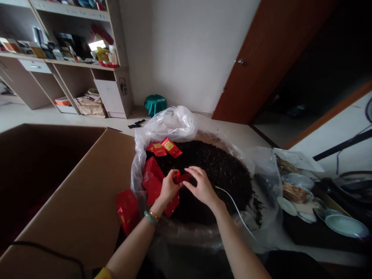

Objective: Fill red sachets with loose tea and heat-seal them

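Observation:
My left hand (168, 188) and my right hand (200, 186) both pinch one small red packet (182, 178) above a heap of dark loose tea leaves (221, 170). The tea fills a large clear plastic bag (171, 124). Several more red packets (152, 180) lie stacked at the bag's left side under my left hand. A few red packets with gold labels (164, 148) rest on the tea at the far left. Another red packet (128, 209) hangs outside the bag by my left wrist, which wears a green bangle.
A big open cardboard box (81, 201) stands at my left. Plates and bowls (305, 197) crowd a low table on the right. A thin white cable (236, 211) runs across the bag. Shelving (72, 58) lines the far wall; a brown door (261, 66) stands ajar.

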The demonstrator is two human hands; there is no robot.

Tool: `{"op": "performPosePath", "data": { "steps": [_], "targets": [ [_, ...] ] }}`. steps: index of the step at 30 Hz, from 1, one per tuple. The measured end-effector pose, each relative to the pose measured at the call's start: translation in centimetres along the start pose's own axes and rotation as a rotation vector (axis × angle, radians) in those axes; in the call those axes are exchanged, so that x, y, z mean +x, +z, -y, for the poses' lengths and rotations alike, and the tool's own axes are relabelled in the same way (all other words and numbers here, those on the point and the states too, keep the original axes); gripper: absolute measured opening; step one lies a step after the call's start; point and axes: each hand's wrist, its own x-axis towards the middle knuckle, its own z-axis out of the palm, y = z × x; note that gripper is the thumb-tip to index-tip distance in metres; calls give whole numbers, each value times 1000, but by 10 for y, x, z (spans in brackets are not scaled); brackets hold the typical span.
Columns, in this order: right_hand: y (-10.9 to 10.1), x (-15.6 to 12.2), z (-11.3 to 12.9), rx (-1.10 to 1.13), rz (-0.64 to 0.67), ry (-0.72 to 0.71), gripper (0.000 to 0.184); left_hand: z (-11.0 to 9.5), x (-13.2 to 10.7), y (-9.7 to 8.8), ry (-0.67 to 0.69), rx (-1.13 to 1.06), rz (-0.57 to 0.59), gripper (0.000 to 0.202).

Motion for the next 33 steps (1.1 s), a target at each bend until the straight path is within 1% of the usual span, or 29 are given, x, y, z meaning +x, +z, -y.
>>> {"op": "performPosePath", "data": {
  "steps": [2,4,7,9,13,16,18,20,22,25,28,30,33],
  "targets": [
    [6,5,6,-22,45,-20,33,0,1,-1,17,30,14,39],
    [8,8,7,-27,58,-29,30,0,1,-1,28,39,23,37],
    [8,7,5,-28,8,-34,23,0,2,-1,16,47,5,39],
    [7,4,2,-34,3,1,18,0,1,0,9,60,17,38],
    [5,4,-6,-28,128,129,12,-2,-1,-2,29,31,116,34],
    [4,5,-13,-13,199,130,1,-6,-1,-4,20,-107,220,38],
    [4,5,-16,-7,221,110,4,-7,0,-5,-35,-219,258,39],
    [3,4,-18,-4,219,91,7,-8,2,-6,-99,-286,235,39],
    [1,3,-16,-7,187,64,7,-8,4,-7,-124,-299,188,36],
    [0,4,-11,11,78,28,7,-9,5,-7,-116,-312,128,32],
    [2,7,-5,55,-26,43,9,-10,6,-9,-116,-359,93,31],
    [4,11,-3,79,0,53,6,-10,6,-10,-114,-382,81,31],
    [6,17,-1,57,158,69,7,-9,7,-10,-95,-403,69,29]
  ]
}}
